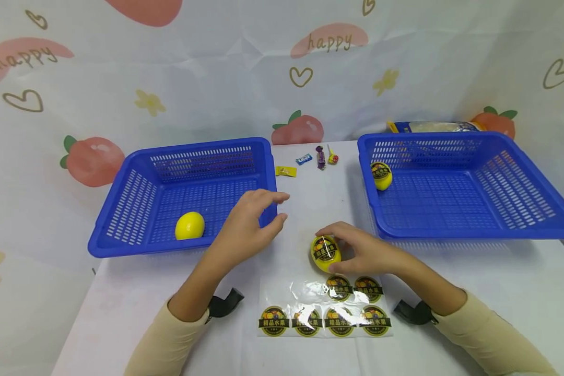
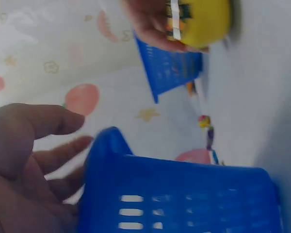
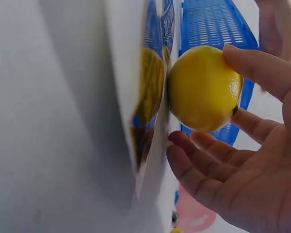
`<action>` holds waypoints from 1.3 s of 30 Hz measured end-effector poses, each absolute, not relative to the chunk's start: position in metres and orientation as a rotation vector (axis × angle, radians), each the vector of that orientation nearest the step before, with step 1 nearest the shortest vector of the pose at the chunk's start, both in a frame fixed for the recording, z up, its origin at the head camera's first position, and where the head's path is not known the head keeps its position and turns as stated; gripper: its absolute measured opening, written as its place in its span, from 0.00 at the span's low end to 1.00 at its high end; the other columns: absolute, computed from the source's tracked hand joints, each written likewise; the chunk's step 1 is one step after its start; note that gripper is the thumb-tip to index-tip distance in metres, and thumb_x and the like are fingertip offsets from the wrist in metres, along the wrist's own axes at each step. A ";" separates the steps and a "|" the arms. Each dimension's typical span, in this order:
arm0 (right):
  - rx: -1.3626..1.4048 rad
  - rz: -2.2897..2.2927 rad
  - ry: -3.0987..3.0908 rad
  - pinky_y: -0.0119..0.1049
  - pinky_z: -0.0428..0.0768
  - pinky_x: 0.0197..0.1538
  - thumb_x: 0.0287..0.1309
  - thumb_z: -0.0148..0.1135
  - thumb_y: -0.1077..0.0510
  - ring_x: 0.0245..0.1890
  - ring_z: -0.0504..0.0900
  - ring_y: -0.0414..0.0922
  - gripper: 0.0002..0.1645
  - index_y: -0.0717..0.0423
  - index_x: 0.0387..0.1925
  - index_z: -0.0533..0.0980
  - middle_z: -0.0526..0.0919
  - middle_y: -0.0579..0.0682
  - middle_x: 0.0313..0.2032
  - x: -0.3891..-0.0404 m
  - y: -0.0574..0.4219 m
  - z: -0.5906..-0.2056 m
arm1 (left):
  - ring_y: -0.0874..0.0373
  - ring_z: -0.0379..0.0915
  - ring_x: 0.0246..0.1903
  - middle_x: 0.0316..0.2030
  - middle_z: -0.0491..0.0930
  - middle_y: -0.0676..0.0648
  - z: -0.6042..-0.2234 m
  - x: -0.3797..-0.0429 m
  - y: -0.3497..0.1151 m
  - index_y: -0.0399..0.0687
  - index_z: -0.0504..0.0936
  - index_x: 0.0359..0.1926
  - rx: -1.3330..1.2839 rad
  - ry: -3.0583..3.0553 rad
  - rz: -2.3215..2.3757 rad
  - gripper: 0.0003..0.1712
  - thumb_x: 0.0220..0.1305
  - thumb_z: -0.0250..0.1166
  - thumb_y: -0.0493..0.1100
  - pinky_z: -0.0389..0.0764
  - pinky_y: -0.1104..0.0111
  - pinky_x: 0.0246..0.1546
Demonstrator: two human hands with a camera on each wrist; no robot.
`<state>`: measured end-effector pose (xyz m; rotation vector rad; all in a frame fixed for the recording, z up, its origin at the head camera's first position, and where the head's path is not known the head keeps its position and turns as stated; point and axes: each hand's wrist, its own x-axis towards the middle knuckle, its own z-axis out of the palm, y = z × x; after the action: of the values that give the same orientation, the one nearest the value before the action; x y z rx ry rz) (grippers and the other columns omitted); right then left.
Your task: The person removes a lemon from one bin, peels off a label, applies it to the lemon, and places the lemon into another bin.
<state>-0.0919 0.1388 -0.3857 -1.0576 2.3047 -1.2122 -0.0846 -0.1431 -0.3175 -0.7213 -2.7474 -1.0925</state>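
Note:
My right hand (image 1: 366, 251) holds a yellow lemon (image 1: 326, 255) between thumb and fingers, low over the table in the middle. A round black-and-gold label faces up on this lemon; the right wrist view shows its plain yellow side (image 3: 203, 90). My left hand (image 1: 249, 224) is empty, fingers apart, by the near right corner of the left blue basket (image 1: 207, 180). One unlabelled lemon (image 1: 190, 225) lies inside that basket. A labelled lemon (image 1: 382, 176) sits against the left wall of the right blue basket (image 1: 446, 198). Just below my right hand lies a clear sticker sheet (image 1: 293, 293) with several round labels.
Between the baskets, toward the back, lie a yellow wrapped sweet (image 1: 286, 171), a blue one (image 1: 304, 159), a purple one (image 1: 320, 157) and a lollipop (image 1: 333, 157). A blue-and-yellow package (image 1: 442, 127) stands behind the right basket. A printed cloth (image 1: 244, 78) hangs behind.

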 end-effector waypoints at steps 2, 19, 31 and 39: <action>-1.057 -1.218 2.312 0.47 0.80 0.50 0.55 0.75 0.59 0.47 0.77 0.47 0.37 0.62 0.64 0.70 0.76 0.52 0.57 -0.092 0.139 -0.386 | 0.47 0.63 0.65 0.59 0.76 0.45 -0.321 -0.087 -0.143 0.45 0.78 0.63 -0.662 -2.795 -0.947 0.24 0.67 0.66 0.44 0.67 0.50 0.64; -1.119 -1.231 2.422 0.46 0.79 0.53 0.53 0.76 0.58 0.54 0.76 0.42 0.31 0.54 0.59 0.75 0.78 0.44 0.54 -0.089 0.136 -0.387 | 0.42 0.40 0.76 0.78 0.46 0.39 -0.335 -0.096 -0.138 0.40 0.47 0.79 -0.491 -3.142 -0.598 0.54 0.67 0.60 0.66 0.52 0.47 0.71; -1.191 -1.227 2.511 0.48 0.81 0.51 0.53 0.77 0.59 0.55 0.76 0.44 0.33 0.55 0.59 0.74 0.78 0.47 0.57 -0.085 0.135 -0.376 | 0.42 0.40 0.76 0.78 0.45 0.39 -0.335 -0.096 -0.137 0.40 0.45 0.79 -0.476 -3.160 -0.575 0.54 0.68 0.60 0.65 0.53 0.47 0.70; -1.240 -1.353 2.478 0.43 0.82 0.48 0.52 0.77 0.61 0.54 0.76 0.44 0.34 0.55 0.61 0.74 0.79 0.46 0.56 -0.082 0.146 -0.350 | 0.42 0.41 0.76 0.78 0.45 0.39 -0.336 -0.096 -0.137 0.40 0.45 0.79 -0.468 -3.164 -0.562 0.54 0.68 0.60 0.65 0.53 0.47 0.70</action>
<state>-0.0824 0.1458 -0.3504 -1.2404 2.4784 -1.3530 -0.0961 -0.1373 -0.3365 -0.4680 -3.1644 -0.5620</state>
